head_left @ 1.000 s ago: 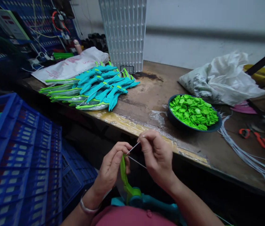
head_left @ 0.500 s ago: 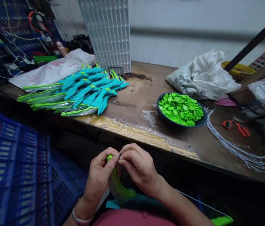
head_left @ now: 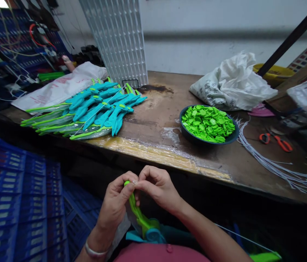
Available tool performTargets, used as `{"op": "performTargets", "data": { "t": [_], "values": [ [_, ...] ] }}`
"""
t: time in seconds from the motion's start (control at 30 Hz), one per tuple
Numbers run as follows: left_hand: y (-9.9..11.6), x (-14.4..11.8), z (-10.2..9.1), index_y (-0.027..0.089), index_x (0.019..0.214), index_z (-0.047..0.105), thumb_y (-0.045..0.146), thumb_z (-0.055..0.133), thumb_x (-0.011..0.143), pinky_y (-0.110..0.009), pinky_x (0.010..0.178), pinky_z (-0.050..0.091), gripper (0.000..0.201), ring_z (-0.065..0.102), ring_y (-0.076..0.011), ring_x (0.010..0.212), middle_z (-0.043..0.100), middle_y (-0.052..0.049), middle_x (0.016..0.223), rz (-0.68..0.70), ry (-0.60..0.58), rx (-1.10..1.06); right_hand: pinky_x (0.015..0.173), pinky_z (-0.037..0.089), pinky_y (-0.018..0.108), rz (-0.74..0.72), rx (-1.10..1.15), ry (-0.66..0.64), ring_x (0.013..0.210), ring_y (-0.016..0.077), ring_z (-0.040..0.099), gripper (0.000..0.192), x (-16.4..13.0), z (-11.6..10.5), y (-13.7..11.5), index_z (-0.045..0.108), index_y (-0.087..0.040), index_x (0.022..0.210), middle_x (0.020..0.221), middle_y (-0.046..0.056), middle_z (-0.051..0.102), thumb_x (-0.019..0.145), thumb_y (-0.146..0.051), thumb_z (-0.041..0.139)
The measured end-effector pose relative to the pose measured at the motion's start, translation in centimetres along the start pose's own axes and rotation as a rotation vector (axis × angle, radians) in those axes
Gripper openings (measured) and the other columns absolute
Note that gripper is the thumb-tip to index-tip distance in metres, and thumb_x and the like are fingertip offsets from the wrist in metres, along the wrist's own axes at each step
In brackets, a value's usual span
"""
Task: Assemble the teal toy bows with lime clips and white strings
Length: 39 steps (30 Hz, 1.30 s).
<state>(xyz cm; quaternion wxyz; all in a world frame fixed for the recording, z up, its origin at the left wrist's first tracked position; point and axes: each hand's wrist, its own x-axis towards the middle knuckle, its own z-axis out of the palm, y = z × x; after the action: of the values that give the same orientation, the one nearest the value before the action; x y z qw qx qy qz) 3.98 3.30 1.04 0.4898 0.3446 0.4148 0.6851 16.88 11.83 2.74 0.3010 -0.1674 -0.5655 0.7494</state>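
My left hand [head_left: 116,202] is closed around the green tip of a toy bow [head_left: 139,216], whose teal grip rests low against my lap. Thumb and fingertips of my right hand [head_left: 157,185] are pinched together on the end of a white cord [head_left: 134,182], right at that tip. The fingers partly hide the cord's end. Below my right forearm the white string [head_left: 243,234] runs to the bow's other green tip [head_left: 266,257]. Several similar teal and green bows [head_left: 106,103] lie stacked on the workbench, at its left.
On the workbench [head_left: 158,120] stands a dark bowl [head_left: 210,141] of small green plastic pieces [head_left: 207,122]. White cords [head_left: 267,163], red-handled pliers [head_left: 282,143] and a white sack [head_left: 232,83] lie to the right. Blue crates [head_left: 28,196] stand at lower left. A ribbed translucent panel [head_left: 117,40] leans behind the bows.
My right fingers have closed tighter and moved slightly left against the bow tip. The small cord loop seen between the hands is now mostly covered. The view has shifted a little.
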Motion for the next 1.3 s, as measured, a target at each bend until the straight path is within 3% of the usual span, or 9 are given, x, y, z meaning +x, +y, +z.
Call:
{"op": "performTargets", "data": {
  "t": [0.17,0.27,0.37,0.43,0.57,0.8,0.87,1.1,1.3],
  "values": [
    [0.1,0.0,0.5,0.016,0.077,0.069,0.034,0.071,0.09,-0.02,0.043,0.047,0.022,0.052,-0.0094,0.052,0.056,0.0,0.075,-0.053,0.13,0.049,0.064,0.049,0.023,-0.318,-0.485,0.093,0.068,0.0099,0.06,0.02,-0.5,-0.5,-0.3,0.06,-0.018,0.08,0.078,0.0,0.061,0.097,-0.027,0.064],
    [0.1,0.0,0.7,0.016,0.074,0.067,0.036,0.073,0.088,-0.019,0.042,0.044,0.025,0.049,-0.0086,0.049,0.054,0.002,0.068,-0.11,0.187,0.051,0.069,0.051,0.024,-0.451,-0.671,0.024,0.078,0.012,0.06,0.012,-0.7,-0.8,-0.7,0.06,-0.017,0.09,0.087,0.003,0.062,0.1,-0.016,0.054],
    [0.2,0.1,0.6,0.016,0.073,0.066,0.038,0.075,0.085,-0.019,0.042,0.044,0.027,0.05,-0.0091,0.048,0.054,0.002,0.062,-0.159,0.158,0.013,0.077,0.054,0.029,-0.628,-0.853,-0.015,0.097,0.0172,0.06,0.01,-0.4,-1.0,-1.0,0.057,-0.016,0.096,0.107,0.012,0.063,0.1,-0.011,0.049],
    [0.2,0.2,0.5,0.017,0.073,0.065,0.041,0.077,0.084,-0.019,0.043,0.044,0.029,0.049,-0.0092,0.046,0.054,0.003,0.058,-0.186,0.144,-0.005,0.077,0.054,0.03,-0.71,-0.946,-0.054,0.098,0.0184,0.059,0.012,-0.1,-1.2,-1.2,0.056,-0.016,0.096,0.108,0.013,0.063,0.101,-0.01,0.046],
    [0.0,0.1,0.4,0.017,0.073,0.065,0.039,0.078,0.084,-0.019,0.043,0.043,0.027,0.051,-0.0092,0.044,0.056,0.003,0.056,-0.176,0.19,0.026,0.067,0.049,0.028,-0.665,-1.011,-0.082,0.08,0.0163,0.053,0.017,0.1,-1.2,-1.3,0.052,-0.018,0.092,0.089,0.007,0.059,0.102,-0.011,0.04],
    [-0.3,-0.2,0.4,0.018,0.078,0.067,0.035,0.076,0.086,-0.02,0.041,0.047,0.021,0.053,-0.0097,0.043,0.057,0.004,0.059,-0.074,0.201,0.135,0.063,0.046,0.023,-0.381,-0.694,0.04,0.071,0.0104,0.055,0.012,-0.2,-0.7,-1.6,0.055,-0.019,0.088,0.082,0.0,0.057,0.099,-0.015,0.052],
    [-0.2,0.0,0.4,0.017,0.077,0.067,0.035,0.075,0.086,-0.02,0.04,0.047,0.021,0.053,-0.009,0.043,0.057,0.004,0.063,-0.069,0.164,0.118,0.065,0.048,0.022,-0.418,-0.683,0.075,0.071,0.0103,0.058,0.014,-0.3,-0.6,-1.4,0.058,-0.019,0.087,0.082,0.0,0.059,0.1,-0.017,0.053],
    [-0.4,0.0,0.0,0.017,0.074,0.063,0.037,0.071,0.089,-0.018,0.041,0.042,0.027,0.047,-0.0075,0.046,0.052,0.003,0.064,-0.15,0.075,0.003,0.066,0.054,0.027,-0.774,-0.914,0.137,0.076,0.0152,0.06,0.013,-0.7,-0.3,-0.3,0.066,-0.015,0.102,0.086,0.008,0.067,0.099,-0.011,0.053],
    [-0.3,0.0,0.1,0.016,0.074,0.062,0.039,0.07,0.089,-0.019,0.041,0.039,0.029,0.045,-0.0081,0.046,0.05,0.003,0.06,-0.171,0.06,-0.013,0.071,0.061,0.033,-0.869,-0.981,0.111,0.087,0.0203,0.067,0.023,-1.0,-0.3,0.1,0.063,-0.012,0.116,0.094,0.013,0.071,0.096,-0.008,0.053]
  ]
}}
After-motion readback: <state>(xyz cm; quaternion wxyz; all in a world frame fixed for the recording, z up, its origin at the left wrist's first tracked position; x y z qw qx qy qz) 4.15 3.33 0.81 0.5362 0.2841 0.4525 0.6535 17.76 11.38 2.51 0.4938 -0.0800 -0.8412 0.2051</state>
